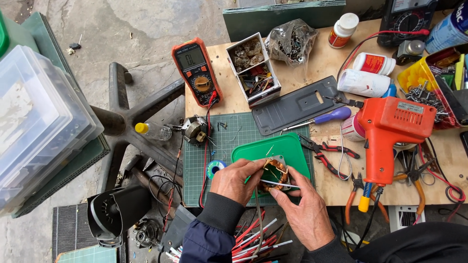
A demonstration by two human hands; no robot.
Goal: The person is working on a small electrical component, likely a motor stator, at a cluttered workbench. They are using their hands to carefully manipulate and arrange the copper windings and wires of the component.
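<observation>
I've got both hands on the copper coil (276,171), over the green lid (273,151) at desk (331,185) front edge. L hand (237,181) steadies it, R hand (302,207) pinches a white sleeve (279,184) across it. Looks mid lead-dressing; next move prob. needs a fine, steady pull.

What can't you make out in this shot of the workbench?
Head view, all:
- Copper coil: underside hidden by left hand and right hand.
- White strip: ends hidden by the fingers.
- Black meter: top cut off by frame edge.
- Parts in yellow tray: too small to identify.
</observation>
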